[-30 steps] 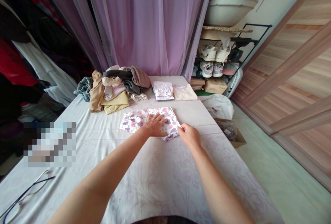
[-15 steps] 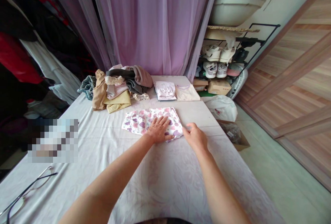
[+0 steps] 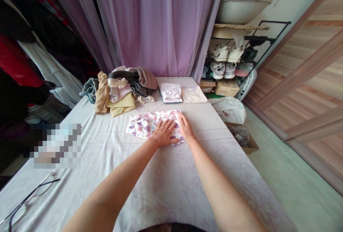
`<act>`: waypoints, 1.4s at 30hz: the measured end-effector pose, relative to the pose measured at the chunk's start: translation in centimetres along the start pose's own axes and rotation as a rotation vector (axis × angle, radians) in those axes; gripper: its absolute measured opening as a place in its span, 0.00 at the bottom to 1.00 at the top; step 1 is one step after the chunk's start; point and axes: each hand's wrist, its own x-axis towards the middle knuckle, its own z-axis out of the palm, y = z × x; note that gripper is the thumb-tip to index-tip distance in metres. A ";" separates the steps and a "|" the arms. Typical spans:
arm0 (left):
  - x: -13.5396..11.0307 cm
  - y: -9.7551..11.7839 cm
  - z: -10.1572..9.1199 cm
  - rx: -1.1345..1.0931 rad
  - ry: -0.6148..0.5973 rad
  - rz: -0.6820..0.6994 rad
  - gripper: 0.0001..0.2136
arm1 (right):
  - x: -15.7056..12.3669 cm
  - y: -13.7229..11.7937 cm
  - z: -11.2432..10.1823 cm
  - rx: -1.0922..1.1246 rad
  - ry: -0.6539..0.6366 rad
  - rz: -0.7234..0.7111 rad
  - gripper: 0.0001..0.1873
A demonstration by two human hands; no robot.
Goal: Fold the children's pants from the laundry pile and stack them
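Note:
A white garment with pink and purple prints (image 3: 143, 124) lies folded on the cloth-covered table (image 3: 150, 174). My left hand (image 3: 164, 132) rests flat on its right half, fingers spread. At the garment's right edge is my right hand (image 3: 186, 128), with its fingers stretched out and pointing away from me along that edge. Beyond the garment, a small folded stack of light clothes (image 3: 170, 92) sits next to a flat cream piece (image 3: 194, 94). Part of the garment is hidden under my left hand.
A heap of clothes (image 3: 144, 78) lies at the far left of the table. Glasses (image 3: 32, 196) rest near the left edge, by a blurred-out item (image 3: 56, 144). A purple curtain (image 3: 150, 28) hangs behind. To the right stand a shoe rack (image 3: 225, 60) and a box (image 3: 248, 142).
My right hand has moved from the garment's lower right corner up and left onto its right edge, its fingers straightening. My left hand stays in place on the garment.

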 end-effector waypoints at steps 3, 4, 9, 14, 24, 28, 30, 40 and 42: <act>-0.1 -0.1 -0.1 0.001 -0.004 0.001 0.41 | -0.3 0.3 0.1 -0.164 -0.044 -0.121 0.25; -0.3 -0.3 -0.2 0.003 0.001 0.010 0.39 | -0.4 0.2 0.3 -0.208 -0.045 -0.147 0.25; -3.0 -2.9 -2.0 0.064 0.075 0.039 0.26 | -0.7 -0.5 1.0 -0.421 -0.080 -0.214 0.23; -7.8 -8.4 -4.0 0.081 0.317 -0.255 0.22 | -1.2 -1.7 1.0 -0.620 -0.156 -0.257 0.20; -11.7 -12.7 -4.2 -0.261 0.260 -0.539 0.19 | -1.2 -1.9 1.1 -0.690 -0.170 -0.248 0.19; -10.7 -11.2 -4.1 -0.351 0.307 -0.639 0.16 | -1.2 -1.9 1.2 -0.709 -0.171 -0.251 0.19; -10.0 -10.6 -4.0 -0.374 0.347 -0.693 0.14 | -1.3 -1.9 1.2 -0.720 -0.173 -0.241 0.19; -9.2 -10.8 -4.3 -0.315 0.372 -0.738 0.10 | -1.4 -1.8 1.3 -0.728 -0.175 -0.232 0.20; -9.6 -11.1 -4.5 -0.275 0.304 -0.734 0.12 | -1.5 -1.8 1.4 -0.745 -0.175 -0.222 0.20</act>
